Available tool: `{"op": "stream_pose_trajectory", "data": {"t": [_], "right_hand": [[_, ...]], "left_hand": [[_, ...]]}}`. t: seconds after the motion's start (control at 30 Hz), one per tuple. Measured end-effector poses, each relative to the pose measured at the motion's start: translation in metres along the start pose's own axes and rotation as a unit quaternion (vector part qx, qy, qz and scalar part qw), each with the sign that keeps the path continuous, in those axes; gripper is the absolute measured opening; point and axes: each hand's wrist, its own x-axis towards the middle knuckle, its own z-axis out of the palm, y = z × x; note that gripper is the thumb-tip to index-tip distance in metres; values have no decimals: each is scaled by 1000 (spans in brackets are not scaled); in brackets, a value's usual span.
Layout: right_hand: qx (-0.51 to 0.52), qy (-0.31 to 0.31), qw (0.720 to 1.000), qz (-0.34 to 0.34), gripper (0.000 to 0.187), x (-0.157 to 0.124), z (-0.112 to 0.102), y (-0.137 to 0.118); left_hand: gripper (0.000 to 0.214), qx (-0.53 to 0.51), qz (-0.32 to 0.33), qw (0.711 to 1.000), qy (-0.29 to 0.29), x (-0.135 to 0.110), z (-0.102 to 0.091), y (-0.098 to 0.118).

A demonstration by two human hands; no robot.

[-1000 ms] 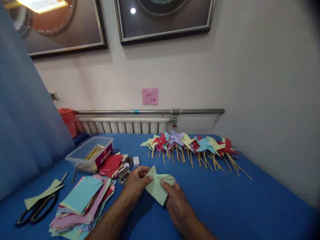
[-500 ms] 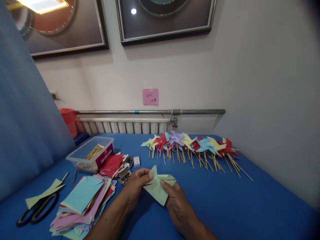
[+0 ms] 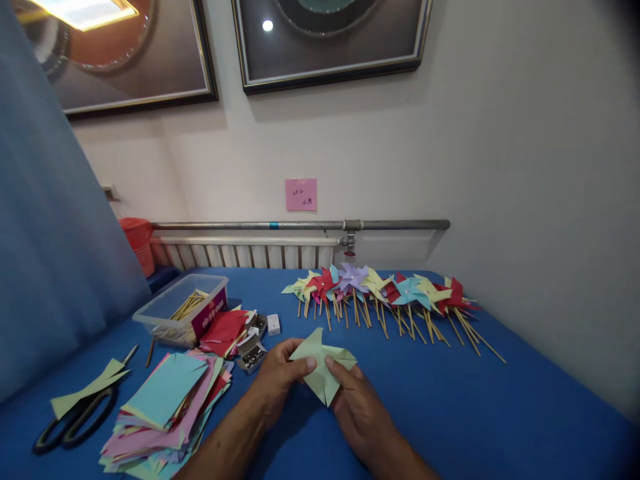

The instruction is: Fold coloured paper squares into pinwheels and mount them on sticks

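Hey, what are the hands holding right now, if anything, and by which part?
A partly folded pale green paper: the left hand grips its left side, the right hand its right side, thumbs on the upper face.

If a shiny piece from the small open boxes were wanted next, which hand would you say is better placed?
Probably the left hand: it is nearer the small open boxes, while the right hand sits farther off, across the green paper that both hold.
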Motion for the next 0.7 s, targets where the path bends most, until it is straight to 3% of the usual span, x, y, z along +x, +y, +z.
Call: {"op": "stream_pose_trajectory", "data": {"t": [0.23, 0.5, 0.7], "right_hand": [[-23, 13, 1000, -9, 46, 0, -4, 7], [-28, 17, 999, -7, 49, -5, 4, 4], [-49, 23, 999, -9, 51, -3, 1, 6]], "left_hand": [[56, 18, -4, 999, 41, 4, 3, -8], [46, 4, -2, 997, 83, 0, -3, 18], [48, 88, 1, 996, 2, 4, -6, 8]]}}
